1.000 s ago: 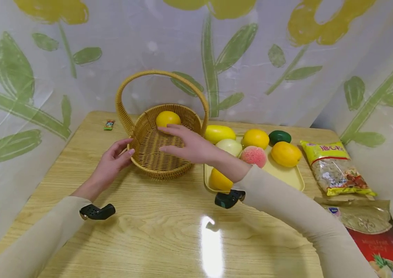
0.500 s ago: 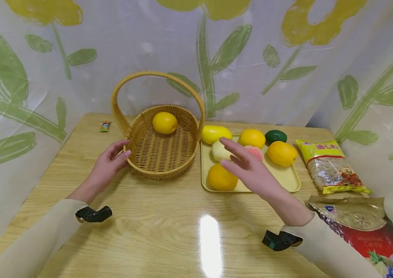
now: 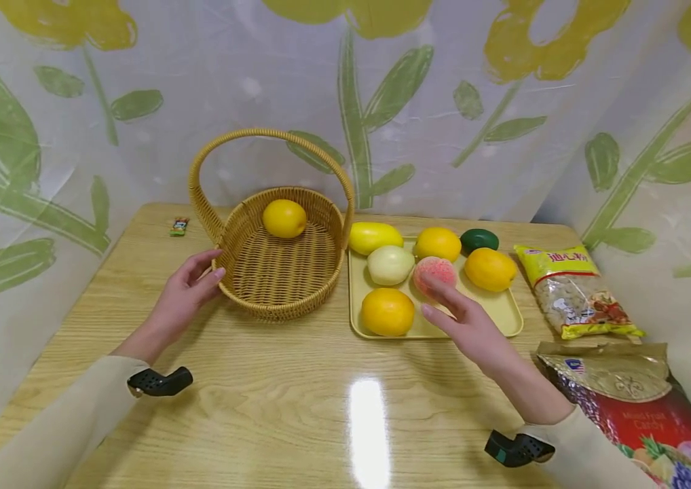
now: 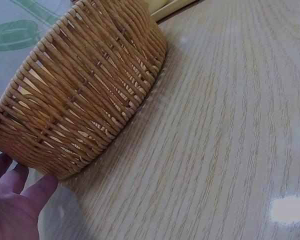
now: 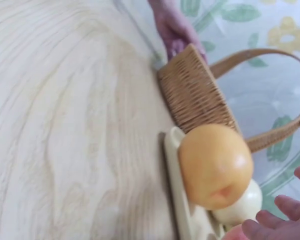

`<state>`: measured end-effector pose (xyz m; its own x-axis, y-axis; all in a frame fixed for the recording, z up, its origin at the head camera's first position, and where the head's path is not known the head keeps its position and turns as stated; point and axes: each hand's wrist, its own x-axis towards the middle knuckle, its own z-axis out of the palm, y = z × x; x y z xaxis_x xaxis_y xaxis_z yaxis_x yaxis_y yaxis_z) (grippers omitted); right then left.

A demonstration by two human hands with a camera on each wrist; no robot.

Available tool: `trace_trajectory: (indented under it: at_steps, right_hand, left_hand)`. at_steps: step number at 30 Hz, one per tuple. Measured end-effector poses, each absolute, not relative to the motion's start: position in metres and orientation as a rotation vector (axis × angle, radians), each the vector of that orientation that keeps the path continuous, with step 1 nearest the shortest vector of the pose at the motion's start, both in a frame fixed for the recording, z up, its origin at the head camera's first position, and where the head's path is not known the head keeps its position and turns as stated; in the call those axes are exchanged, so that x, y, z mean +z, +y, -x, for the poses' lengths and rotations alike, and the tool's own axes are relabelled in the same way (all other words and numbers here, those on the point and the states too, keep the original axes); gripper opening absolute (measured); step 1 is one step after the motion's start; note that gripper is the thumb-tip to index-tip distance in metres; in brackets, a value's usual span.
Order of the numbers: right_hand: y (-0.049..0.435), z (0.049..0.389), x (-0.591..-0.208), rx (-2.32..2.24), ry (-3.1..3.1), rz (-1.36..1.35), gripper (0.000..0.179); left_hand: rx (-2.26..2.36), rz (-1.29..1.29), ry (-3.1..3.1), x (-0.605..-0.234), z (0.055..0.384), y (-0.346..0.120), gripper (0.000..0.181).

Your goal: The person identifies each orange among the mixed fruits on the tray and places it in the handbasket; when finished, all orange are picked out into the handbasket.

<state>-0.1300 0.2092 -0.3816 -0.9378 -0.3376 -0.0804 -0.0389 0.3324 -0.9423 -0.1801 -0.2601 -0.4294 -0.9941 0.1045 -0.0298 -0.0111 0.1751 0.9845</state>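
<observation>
The red bag carries the English words "Mixed Fruit Candy" on two lines, "Mixed Fruit" above "Candy". On its gold top sits a small blue badge, the lettering too small to read. The yellow bag has large reddish Chinese characters across its upper band, seemingly 通心粉. Print on the small wrapper is illegible.

Bright, even light washes the head view, a hard white glare blazing off the tabletop. It's dimmer at the left wrist, where the basket's weave reads crisply above a soft shadow; the right wrist view is pale, its wood grain smeared.
</observation>
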Motion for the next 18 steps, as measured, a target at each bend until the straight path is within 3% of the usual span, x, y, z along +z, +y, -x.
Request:
trace_trajectory:
  at_steps: [18]
  right_hand:
    - [0.202, 0.141, -0.406, -1.596, 2.227, 0.419, 0.056]
  left_hand:
    - [1.970, -0.098, 2.322, -0.430, 0.180, -0.260, 0.063]
